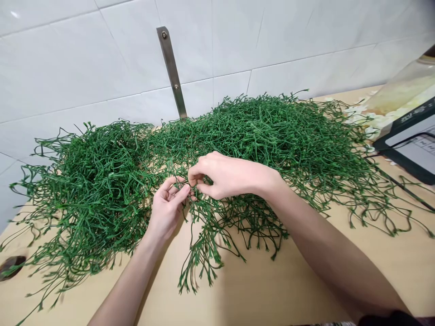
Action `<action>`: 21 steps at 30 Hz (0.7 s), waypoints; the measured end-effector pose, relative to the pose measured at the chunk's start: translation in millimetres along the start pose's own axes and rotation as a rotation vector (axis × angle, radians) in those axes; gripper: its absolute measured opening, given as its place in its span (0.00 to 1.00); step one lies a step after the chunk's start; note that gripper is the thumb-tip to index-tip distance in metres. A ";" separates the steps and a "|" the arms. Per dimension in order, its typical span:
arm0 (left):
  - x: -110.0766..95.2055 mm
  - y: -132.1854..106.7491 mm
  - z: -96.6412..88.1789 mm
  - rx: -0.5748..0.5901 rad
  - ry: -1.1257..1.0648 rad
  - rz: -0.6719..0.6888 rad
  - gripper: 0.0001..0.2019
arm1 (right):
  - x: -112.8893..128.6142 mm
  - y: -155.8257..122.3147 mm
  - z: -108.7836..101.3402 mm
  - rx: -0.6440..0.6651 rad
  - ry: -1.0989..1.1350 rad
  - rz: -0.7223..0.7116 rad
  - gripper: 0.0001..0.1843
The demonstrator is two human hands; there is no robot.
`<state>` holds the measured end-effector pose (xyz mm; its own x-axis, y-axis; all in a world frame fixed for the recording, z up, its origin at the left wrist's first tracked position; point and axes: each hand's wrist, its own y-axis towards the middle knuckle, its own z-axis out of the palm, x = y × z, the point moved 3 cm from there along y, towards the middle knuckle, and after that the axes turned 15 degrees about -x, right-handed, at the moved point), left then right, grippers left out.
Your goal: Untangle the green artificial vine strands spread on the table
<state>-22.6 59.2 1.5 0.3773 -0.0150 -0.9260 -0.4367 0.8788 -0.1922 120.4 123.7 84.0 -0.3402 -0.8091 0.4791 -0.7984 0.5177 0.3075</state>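
A big tangle of thin green plastic plant strands [258, 136] lies heaped across a light wooden table [272, 290], with a second clump [91, 185] at the left. My left hand [168, 208] is palm up at the pile's front edge, its fingers curled and pinching strands. My right hand [227, 174] reaches in from the right, its fingertips pinched on the same bunch of green strands [204, 240], which hangs down toward me over the table. The two hands almost touch.
A white tiled wall [84, 59] runs behind the table, with a slanted metal bracket [172, 72] fixed to it. At the right edge stand a clear plastic bag of pale pieces [397, 97] and a dark flat device [413, 145]. A dark hole [12, 265] marks the table's left.
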 end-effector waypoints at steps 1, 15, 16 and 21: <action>-0.4 0.3 -0.3 -0.004 0.006 0.011 0.19 | -0.1 -0.2 0.0 0.004 0.016 0.010 0.07; -0.3 1.0 -0.3 -0.022 0.035 0.064 0.19 | -0.2 1.2 3.5 0.006 -0.090 0.037 0.13; -0.5 0.4 0.3 -0.021 0.033 0.065 0.19 | 0.4 1.4 4.0 0.010 -0.083 0.031 0.13; -0.3 -1.9 2.7 0.011 0.008 0.024 0.19 | 5.3 3.3 7.1 -0.027 -0.039 -0.002 0.12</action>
<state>-19.7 58.8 2.9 0.3607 0.0025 -0.9327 -0.4362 0.8843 -0.1664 112.5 119.1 81.7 -0.3580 -0.8204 0.4459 -0.7855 0.5228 0.3312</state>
